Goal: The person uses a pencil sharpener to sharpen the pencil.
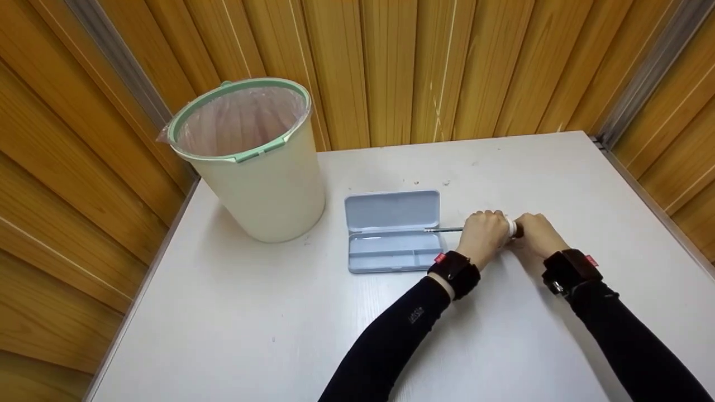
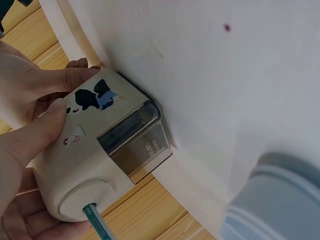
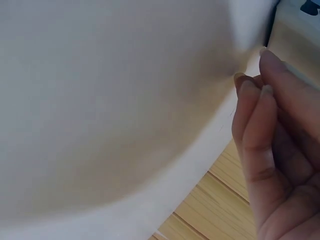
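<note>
My left hand (image 1: 483, 234) grips a cream pencil sharpener (image 2: 82, 142) with dark and blue decals and a see-through shavings drawer (image 2: 145, 150). From the round opening in its front sticks a green pencil (image 2: 100, 222), which points left toward the case in the head view. My right hand (image 1: 539, 234) is at the sharpener's back end, fingers curled and thumb against them; what they pinch there is mostly hidden. Just left of the left hand lies a light blue pencil case (image 1: 392, 211), lid open, its tray divided into compartments.
A tall cream bin (image 1: 268, 195) with a green rim and a pink liner bag stands at the back left. The white table (image 1: 223, 324) meets yellow wood-slat walls (image 1: 385, 72) at the back and sides. Small crumbs lie behind the case.
</note>
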The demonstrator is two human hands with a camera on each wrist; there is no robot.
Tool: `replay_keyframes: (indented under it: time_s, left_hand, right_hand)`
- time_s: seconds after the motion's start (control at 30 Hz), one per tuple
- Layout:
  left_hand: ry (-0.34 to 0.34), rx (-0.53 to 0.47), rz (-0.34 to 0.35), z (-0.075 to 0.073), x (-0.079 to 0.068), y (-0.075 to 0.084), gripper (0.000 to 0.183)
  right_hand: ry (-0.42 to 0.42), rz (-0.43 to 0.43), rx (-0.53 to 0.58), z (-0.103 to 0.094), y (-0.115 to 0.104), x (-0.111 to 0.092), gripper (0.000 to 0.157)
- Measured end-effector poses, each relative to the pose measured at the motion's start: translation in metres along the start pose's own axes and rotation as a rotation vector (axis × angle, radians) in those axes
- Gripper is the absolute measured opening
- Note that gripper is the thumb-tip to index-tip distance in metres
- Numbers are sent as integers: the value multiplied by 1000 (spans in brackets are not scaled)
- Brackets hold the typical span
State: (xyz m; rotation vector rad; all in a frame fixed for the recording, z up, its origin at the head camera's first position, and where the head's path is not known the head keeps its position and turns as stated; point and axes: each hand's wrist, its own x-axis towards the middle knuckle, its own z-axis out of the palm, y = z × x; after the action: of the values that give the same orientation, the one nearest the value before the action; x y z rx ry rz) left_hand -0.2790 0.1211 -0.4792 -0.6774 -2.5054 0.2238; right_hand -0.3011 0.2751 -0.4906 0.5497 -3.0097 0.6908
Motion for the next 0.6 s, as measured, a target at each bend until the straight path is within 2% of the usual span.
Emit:
replay_keyframes:
  time_s: [0.3,0.6]
  left_hand:
    - [-92,-26,-26,-3,2,3,9]
    - [-109,-33,-24,-5,3,3,15]
  right_hand:
    - [1,-6,46,1,-2,-9,21]
    - [-19,-16,61,-1,-5,-15,13]
